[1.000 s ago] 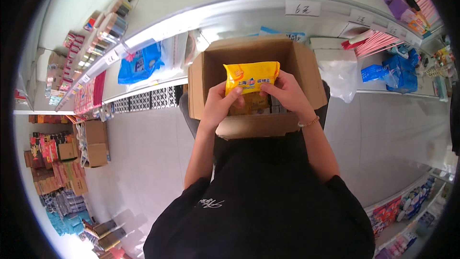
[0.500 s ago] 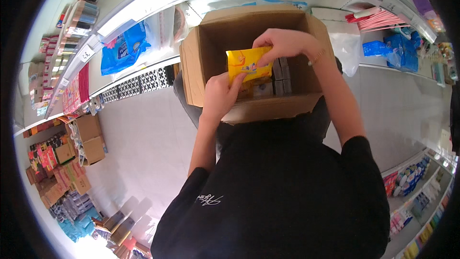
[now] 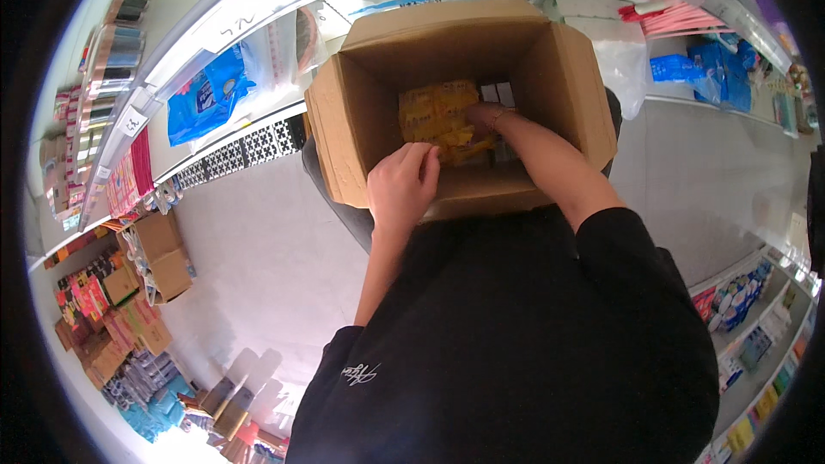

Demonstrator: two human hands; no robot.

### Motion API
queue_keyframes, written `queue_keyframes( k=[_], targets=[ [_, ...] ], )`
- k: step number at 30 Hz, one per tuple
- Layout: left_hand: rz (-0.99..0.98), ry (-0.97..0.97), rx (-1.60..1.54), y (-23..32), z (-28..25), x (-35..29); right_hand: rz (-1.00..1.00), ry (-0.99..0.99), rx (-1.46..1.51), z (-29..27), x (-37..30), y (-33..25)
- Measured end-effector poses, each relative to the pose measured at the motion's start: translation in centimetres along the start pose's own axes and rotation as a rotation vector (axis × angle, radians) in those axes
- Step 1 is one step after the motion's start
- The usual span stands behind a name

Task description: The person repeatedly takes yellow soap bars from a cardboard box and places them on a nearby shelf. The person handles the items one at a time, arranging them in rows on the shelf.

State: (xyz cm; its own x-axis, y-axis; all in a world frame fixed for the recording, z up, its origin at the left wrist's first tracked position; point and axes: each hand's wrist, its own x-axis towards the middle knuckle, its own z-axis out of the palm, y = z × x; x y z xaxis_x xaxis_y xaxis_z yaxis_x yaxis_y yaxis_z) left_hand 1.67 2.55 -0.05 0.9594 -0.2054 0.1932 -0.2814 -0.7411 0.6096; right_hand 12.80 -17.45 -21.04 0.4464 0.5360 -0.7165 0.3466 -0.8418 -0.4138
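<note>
An open cardboard box (image 3: 344, 172) stands in front of me, its flaps spread outward. Several yellow packets (image 3: 434, 107) lie on its bottom at the left and middle, the nearest one tilted. Deep in the box, my right hand (image 3: 488, 117) is at the right edge of these packets; shade hides its fingertips. My left hand (image 3: 402, 182) is at the box's near left side with its fingers curled, close to the nearest packet. Whether anything is pinched in it does not show. Pale and grey small packs (image 3: 498, 93) show beyond and beside my right wrist.
A shelf runs behind the box, with a blue package (image 3: 209, 96) at left, clear plastic bags (image 3: 620, 73) and blue packs (image 3: 720, 73) at right. Another cardboard box (image 3: 163, 258) with goods stands on the floor at left. Stocked shelves (image 3: 748, 335) line the lower right.
The single yellow packet held up between both hands has gone down into the box. My right hand has reached deep inside, and my left hand has come off the packet's raised position, fingers curled.
</note>
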Motion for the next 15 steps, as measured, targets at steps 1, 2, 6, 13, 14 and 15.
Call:
queue_keyframes(
  k=[1, 2, 6, 13, 14, 15],
  targets=[
    [-0.001, 0.005, -0.006, 0.0, 0.1, -0.2, -0.017, 0.008, -0.010, 0.9, -0.1, 0.4],
    [-0.007, -0.012, 0.000, 0.2, 0.0, -0.4, -0.017, 0.008, -0.007, 2.5, 0.5, 1.4],
    [-0.002, -0.026, 0.000, 0.9, 0.1, 0.1, 0.015, -0.029, 0.005, 7.2, 4.2, 4.5],
    [-0.036, -0.064, 0.039, 0.5, -0.2, -0.1, 0.052, -0.080, 0.062, 4.4, 1.4, -0.2],
    [-0.031, -0.057, 0.031, 0.5, -0.1, 0.0, 0.023, -0.082, -0.006, 4.2, 0.9, -0.2],
    [-0.026, -0.051, 0.024, 0.5, 0.0, 0.0, -0.008, -0.083, -0.074, 3.8, 0.4, -0.3]
  ],
)
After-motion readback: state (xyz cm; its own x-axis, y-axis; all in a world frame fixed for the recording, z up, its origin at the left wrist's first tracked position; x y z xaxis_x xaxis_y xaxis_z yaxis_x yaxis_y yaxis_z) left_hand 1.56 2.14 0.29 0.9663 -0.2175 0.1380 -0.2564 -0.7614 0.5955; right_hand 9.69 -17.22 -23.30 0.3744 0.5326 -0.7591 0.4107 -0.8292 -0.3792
